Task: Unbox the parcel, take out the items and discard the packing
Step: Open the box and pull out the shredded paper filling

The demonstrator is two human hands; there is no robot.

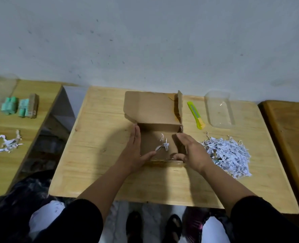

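Both my hands flank the open cardboard box (158, 137) mid-table: left hand (133, 151) flat-fingered against its side, right hand (191, 151) gripping its near-right corner (few paper shreds (163, 145) inside).

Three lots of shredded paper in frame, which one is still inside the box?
The few white strips on the cardboard box floor, between both hands. The big pile lies on the table right of it; another lot sits on the left table.
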